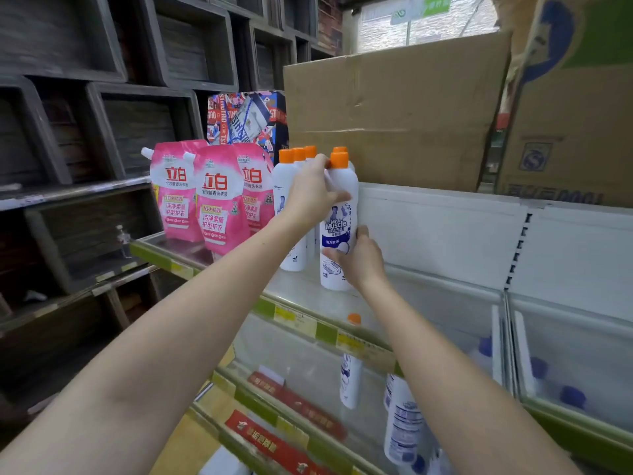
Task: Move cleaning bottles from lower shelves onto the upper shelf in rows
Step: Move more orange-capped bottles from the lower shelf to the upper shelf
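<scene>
A white Mr Muscle bottle with an orange cap stands upright on the upper shelf. My left hand grips its neck and shoulder below the cap. My right hand holds its lower body from the right. Several more orange-capped white bottles stand in a row just left and behind it. On the lower shelf another orange-capped bottle stands upright, with a white bottle to its right.
Pink detergent pouches stand at the left of the upper shelf. A large cardboard box sits above and behind it. Blue-capped bottles are in the right-hand lower bay. Dark wooden cubbies fill the left.
</scene>
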Action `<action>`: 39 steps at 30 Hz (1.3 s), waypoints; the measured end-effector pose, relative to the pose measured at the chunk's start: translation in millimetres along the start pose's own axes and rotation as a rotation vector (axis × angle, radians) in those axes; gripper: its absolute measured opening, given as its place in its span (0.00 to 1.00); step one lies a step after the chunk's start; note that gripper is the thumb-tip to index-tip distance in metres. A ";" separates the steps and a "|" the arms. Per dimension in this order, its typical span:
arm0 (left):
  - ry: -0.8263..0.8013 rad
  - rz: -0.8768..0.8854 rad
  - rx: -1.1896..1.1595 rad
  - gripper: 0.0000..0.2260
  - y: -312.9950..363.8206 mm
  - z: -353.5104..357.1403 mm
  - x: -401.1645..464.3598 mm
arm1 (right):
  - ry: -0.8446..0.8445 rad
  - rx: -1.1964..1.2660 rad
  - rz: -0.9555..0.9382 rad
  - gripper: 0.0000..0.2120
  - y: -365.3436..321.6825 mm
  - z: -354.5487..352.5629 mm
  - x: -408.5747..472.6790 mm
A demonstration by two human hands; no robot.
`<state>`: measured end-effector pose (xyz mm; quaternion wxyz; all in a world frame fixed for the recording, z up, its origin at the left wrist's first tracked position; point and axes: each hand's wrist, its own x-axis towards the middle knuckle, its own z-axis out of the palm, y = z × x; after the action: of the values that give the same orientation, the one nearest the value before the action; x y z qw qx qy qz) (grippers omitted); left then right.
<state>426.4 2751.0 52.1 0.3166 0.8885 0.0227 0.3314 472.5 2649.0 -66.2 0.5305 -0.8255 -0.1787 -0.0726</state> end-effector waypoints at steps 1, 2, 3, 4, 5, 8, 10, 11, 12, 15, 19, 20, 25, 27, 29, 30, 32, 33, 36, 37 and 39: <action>-0.005 0.016 0.065 0.27 -3.8 -0.1 9.1 | -0.016 -0.013 0.023 0.24 -0.8 2.5 7.3; -0.018 0.034 0.132 0.26 -6.3 -1.0 18.1 | -0.028 -0.014 0.040 0.24 -0.2 5.7 14.9; -0.037 0.047 0.199 0.26 -8.2 -2.7 26.8 | -0.041 -0.008 0.051 0.25 0.6 8.9 21.9; -0.057 0.058 0.268 0.26 -9.1 -4.5 34.8 | -0.055 -0.006 0.058 0.27 1.8 12.1 28.0; -0.073 0.067 0.337 0.26 -9.0 -6.3 42.1 | -0.068 -0.013 0.060 0.29 2.3 14.7 33.0; -0.119 0.077 0.469 0.26 -5.5 -11.9 58.5 | -0.089 -0.105 0.083 0.35 -0.8 19.1 46.6; -0.161 0.064 0.495 0.22 -7.5 -12.0 68.5 | -0.085 -0.191 0.113 0.36 -2.7 22.3 54.9; -0.178 0.058 0.500 0.20 -8.7 -10.6 72.3 | -0.084 -0.226 0.124 0.36 -4.2 24.2 58.2; -0.187 0.055 0.503 0.18 -9.4 -8.2 75.3 | -0.083 -0.248 0.134 0.36 -5.2 26.4 61.2; -0.185 0.044 0.483 0.15 -14.3 0.1 81.9 | -0.068 -0.255 0.155 0.37 -8.2 31.2 67.5; -0.160 0.039 0.389 0.20 -22.6 10.4 87.4 | -0.035 -0.207 0.198 0.34 -10.1 31.4 70.5; -0.143 0.042 0.360 0.22 -25.0 12.5 87.9 | -0.025 -0.189 0.202 0.34 -10.4 31.9 70.1; -0.116 0.078 0.250 0.24 -36.6 13.6 83.1 | 0.046 -0.183 0.198 0.31 -8.7 42.0 65.3; -0.096 0.109 0.236 0.24 -40.7 13.1 78.3 | 0.085 -0.185 0.213 0.31 -7.5 46.0 63.5; -0.079 0.155 0.289 0.23 -41.6 13.5 71.5 | 0.113 -0.186 0.233 0.31 -7.5 47.2 61.4; -0.081 0.181 0.321 0.22 -41.6 14.1 67.4 | 0.119 -0.198 0.246 0.31 -7.5 47.4 59.9; -0.083 0.219 0.341 0.20 -43.2 15.0 60.2 | 0.117 -0.259 0.271 0.32 -6.9 47.9 55.6; -0.082 0.228 0.331 0.19 -44.2 15.1 57.5 | 0.120 -0.296 0.286 0.32 -5.4 49.0 53.7; -0.056 0.249 0.285 0.21 -47.0 12.9 51.5 | 0.182 -0.306 0.309 0.16 -0.7 51.7 47.7; -0.049 0.257 0.270 0.22 -48.3 12.4 50.3 | 0.201 -0.309 0.317 0.13 1.1 51.5 45.3; -0.044 0.293 0.256 0.21 -51.0 13.2 47.1 | 0.187 -0.318 0.339 0.17 4.2 47.9 38.8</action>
<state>479.8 2796.3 42.1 0.1497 0.9224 -0.0715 0.3488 506.6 2699.1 -78.2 0.4130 -0.9063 0.0260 -0.0859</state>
